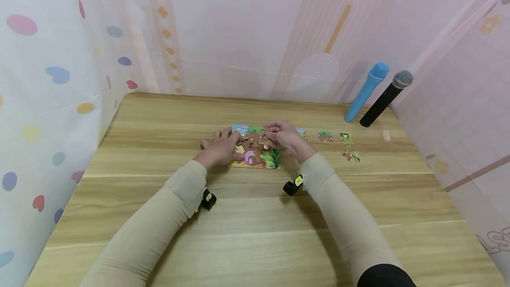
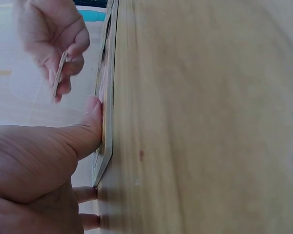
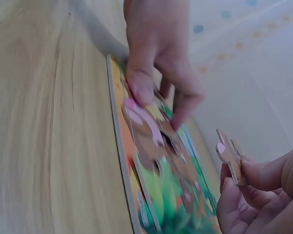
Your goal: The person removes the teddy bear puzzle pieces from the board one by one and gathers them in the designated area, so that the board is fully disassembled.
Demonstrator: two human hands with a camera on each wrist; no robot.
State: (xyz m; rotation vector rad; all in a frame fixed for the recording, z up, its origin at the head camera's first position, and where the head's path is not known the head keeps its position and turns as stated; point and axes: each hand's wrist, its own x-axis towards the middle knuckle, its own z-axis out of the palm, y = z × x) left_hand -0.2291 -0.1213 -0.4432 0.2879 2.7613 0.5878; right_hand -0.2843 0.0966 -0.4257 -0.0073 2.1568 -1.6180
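A bear jigsaw puzzle [image 1: 255, 166] in a flat tray lies on the wooden table between the two hands. My left hand [image 1: 221, 149] rests at its left side, fingers spread. In the left wrist view the left thumb [image 2: 90, 129] presses on the tray's edge. My right hand [image 1: 284, 135] is above the puzzle's right part and pinches a brown puzzle piece [image 3: 229, 155] between thumb and fingers. That piece is held up off the puzzle, seen edge-on in the left wrist view. Part of the picture is hidden under the hands.
Right of the puzzle lie several loose pieces, among them a bear piece [image 1: 325, 136], a green piece [image 1: 345, 138] and a brown-green piece [image 1: 351, 155]. Blue [image 1: 366, 92] and black [image 1: 386, 98] microphones stand at the back right, near a small dotted piece [image 1: 386, 135].
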